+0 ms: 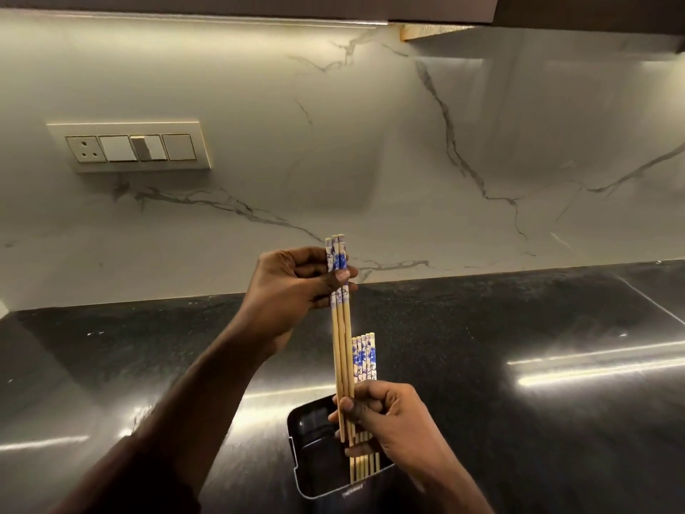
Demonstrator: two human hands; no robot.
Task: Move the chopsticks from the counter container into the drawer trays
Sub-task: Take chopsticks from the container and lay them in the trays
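Observation:
A black rectangular container (315, 458) sits on the dark counter near the bottom centre. Several bamboo chopsticks with blue-and-white patterned tops (365, 359) stand in its right side. My left hand (293, 287) pinches the patterned upper part of a small bundle of chopsticks (341, 346), held upright above the container. My right hand (385, 417) is closed around the lower end of that same bundle, just in front of the chopsticks standing in the container. No drawer or tray is in view.
A polished black counter (519, 365) runs along a white marble backsplash (370, 142). A cream switch-and-socket plate (129, 147) is mounted on the wall at left. A cabinet underside (556, 9) overhangs at the top right.

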